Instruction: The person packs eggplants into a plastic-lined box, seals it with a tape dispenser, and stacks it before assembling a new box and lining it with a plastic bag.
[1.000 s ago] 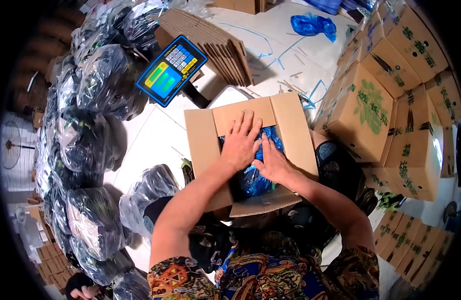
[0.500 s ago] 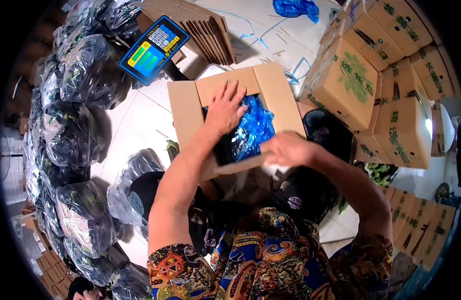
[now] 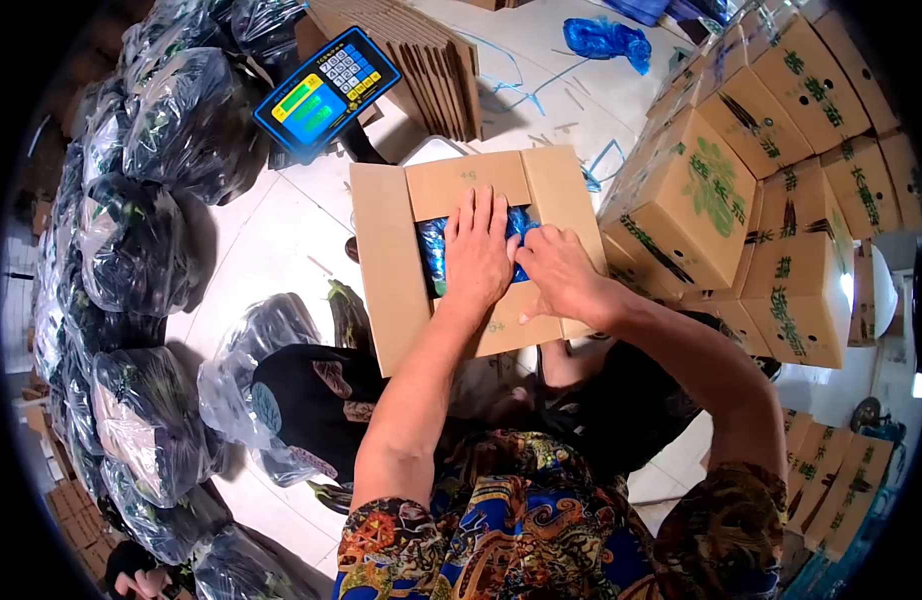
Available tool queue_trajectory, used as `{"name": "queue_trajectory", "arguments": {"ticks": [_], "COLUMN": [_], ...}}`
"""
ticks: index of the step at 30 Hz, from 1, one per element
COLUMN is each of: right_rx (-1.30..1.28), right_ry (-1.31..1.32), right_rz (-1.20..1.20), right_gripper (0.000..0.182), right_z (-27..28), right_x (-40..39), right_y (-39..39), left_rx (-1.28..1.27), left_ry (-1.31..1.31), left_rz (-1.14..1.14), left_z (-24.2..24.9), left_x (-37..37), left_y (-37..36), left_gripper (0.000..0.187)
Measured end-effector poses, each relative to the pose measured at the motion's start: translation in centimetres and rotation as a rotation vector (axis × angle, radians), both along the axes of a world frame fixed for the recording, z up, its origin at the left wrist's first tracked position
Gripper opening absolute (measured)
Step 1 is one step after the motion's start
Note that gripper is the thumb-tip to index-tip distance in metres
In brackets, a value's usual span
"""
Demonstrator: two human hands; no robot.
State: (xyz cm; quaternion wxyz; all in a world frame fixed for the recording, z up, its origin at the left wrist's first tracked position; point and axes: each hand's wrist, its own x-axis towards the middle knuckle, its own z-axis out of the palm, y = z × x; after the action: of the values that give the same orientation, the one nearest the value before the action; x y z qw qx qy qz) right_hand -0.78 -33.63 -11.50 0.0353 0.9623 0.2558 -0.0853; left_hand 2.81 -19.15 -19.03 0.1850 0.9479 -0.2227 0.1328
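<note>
An open cardboard box [image 3: 381, 270] sits in front of me, with blue plastic film [image 3: 433, 250] showing in its opening. My left hand [image 3: 478, 250] lies flat on the film, fingers stretched toward the far flap [image 3: 461, 178]. Beside it, my right hand [image 3: 564, 270] bends its fingers onto the film at the right of the opening. The thumb of that hand is spread away over the near flap [image 3: 496, 330], which lies folded inward. The side flaps stand outward. What lies beneath the film is hidden.
A scale display [image 3: 326, 95] stands beyond the box, near stacked flat cardboard [image 3: 411, 60]. Filled plastic bags [image 3: 141, 240] line the left side. Printed cartons [image 3: 681, 200] are piled at right. Blue plastic [image 3: 608, 42] and straps [image 3: 521, 95] lie on the floor.
The near flap has folded inward over the opening. My right hand has moved from that flap's edge up to the film beside my left hand. My left hand has shifted slightly right and nearer.
</note>
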Motion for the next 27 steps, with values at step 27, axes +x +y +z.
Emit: {"name": "queue_trajectory", "arguments": {"ticks": [27], "right_rx": [0.440], "right_ry": [0.141], "right_rz": [-0.155], "right_gripper": [0.054], "right_z": [-2.3], "right_x": [6.2], "right_y": [-0.1], "left_rx": [-0.242], "left_ry": [0.122], "left_rz": [0.106], "left_z": [8.0], "left_x": [5.9], "left_y": [14.8], "left_gripper": [0.058]}}
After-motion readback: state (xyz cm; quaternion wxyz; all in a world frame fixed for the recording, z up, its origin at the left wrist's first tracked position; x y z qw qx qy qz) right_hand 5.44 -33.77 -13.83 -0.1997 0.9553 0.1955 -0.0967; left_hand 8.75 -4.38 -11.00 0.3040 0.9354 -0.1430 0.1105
